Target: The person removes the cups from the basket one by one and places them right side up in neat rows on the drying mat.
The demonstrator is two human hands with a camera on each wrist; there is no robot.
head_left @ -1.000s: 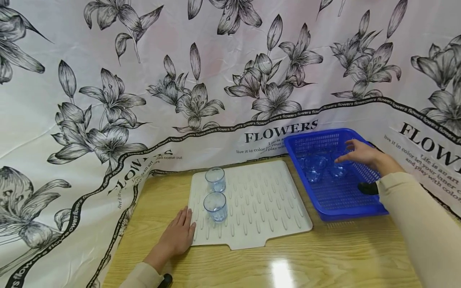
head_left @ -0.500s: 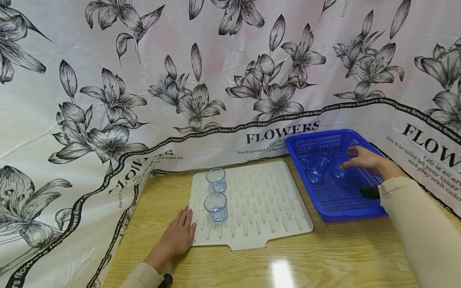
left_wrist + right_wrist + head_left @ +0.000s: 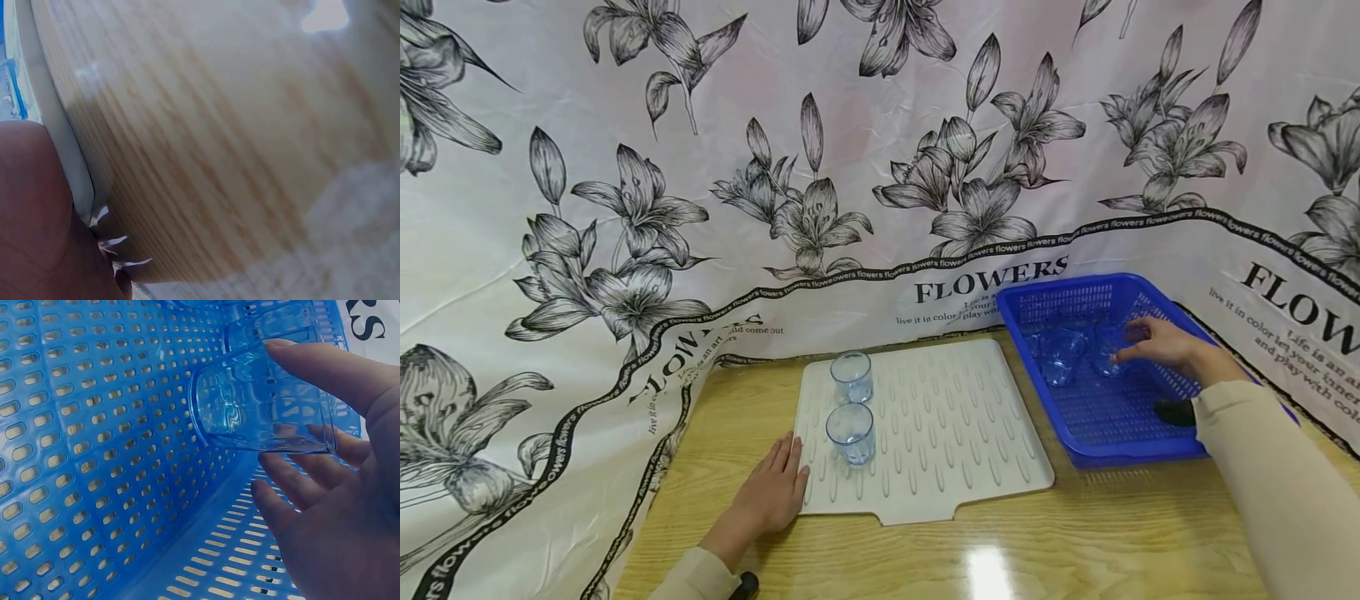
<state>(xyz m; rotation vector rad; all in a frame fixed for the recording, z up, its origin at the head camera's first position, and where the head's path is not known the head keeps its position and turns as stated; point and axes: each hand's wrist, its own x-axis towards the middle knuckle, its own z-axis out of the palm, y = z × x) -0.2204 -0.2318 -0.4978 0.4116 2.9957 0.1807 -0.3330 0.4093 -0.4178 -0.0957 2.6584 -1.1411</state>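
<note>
My right hand [image 3: 1161, 343] reaches into the blue plastic basket [image 3: 1063, 437] and grips a clear drinking glass [image 3: 244, 403]. In the right wrist view, the thumb lies along one side of this glass and the fingers reach round the other side. Another glass [image 3: 1060, 362] stands just left of it in the basket. With its fingers straight, my left hand [image 3: 767, 493] rests at the left edge of the white ridged drying board [image 3: 955, 400]. On that board's left side stand two clear glasses, a rear one [image 3: 852, 382] and a front one [image 3: 852, 440].
Wood-grain tabletop [image 3: 1060, 542] lies under the board and the basket. A white floral cloth [image 3: 820, 308] hangs behind and along both sides. The basket's walls rise round the right hand, and part of a further glass [image 3: 1033, 342] shows by its left wall.
My right hand has lowered into the basket and closed its thumb and fingers round the glass. The left hand and the two glasses on the board have stayed put.
</note>
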